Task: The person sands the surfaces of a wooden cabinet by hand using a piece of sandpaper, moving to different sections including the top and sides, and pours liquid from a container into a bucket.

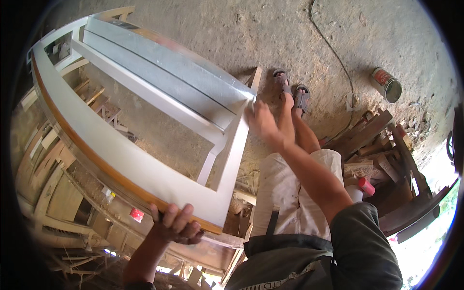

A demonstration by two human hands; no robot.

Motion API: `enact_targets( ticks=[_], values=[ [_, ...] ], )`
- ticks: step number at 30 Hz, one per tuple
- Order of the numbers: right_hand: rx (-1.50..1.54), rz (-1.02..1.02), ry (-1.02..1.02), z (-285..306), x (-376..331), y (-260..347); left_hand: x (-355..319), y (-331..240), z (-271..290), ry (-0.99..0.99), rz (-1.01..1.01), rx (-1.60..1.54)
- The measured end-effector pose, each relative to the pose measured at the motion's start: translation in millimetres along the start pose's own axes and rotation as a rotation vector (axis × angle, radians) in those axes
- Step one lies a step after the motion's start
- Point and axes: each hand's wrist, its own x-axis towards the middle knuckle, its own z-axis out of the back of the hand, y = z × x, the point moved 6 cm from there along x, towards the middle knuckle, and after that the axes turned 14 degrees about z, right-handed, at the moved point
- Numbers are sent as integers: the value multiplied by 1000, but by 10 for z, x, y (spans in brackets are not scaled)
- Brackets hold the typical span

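— White-painted wood is what both hands are on: the left hand [175, 224], low in the frame, has its fingers [186, 212] curled tight over the door frame's [145, 169] near edge, taking its weight.

— And the right hand [265, 123]?

— At centre, fingers [251, 112] spread flat on the frame's far corner, likely steadying the tilt. The frame fills the left half, raised above the concrete floor [299, 38]. A tin can [386, 84] lies upper right, scrap timber [372, 145] beside the person's legs.

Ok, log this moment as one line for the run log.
left hand: grips near edge of white-painted wooden frame | right hand: rests on frame's far corner | frame: tilted above concrete floor
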Motion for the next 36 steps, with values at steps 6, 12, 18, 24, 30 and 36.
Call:
enact_targets(
  ticks=[6,12,18,24,30,36],
  values=[
    [351,110,-113,602,-452,1414,-72,-76,61,14,12,22],
    [-97,-40,207,-262,281,-158,89,26,121,24,-70,8],
    [678,265,306,844,-794,2365,-123,45,112,-100,211,-193],
    [763,-54,478,199,-377,570,54,253,184,-231,415,-224],
    [462,464,693,843,-391,2045,-582,1288,169,-151,999,-195],
    [337,24,1049,533,670,1127,-585,1600,200,-212,931,-221]
  ],
)
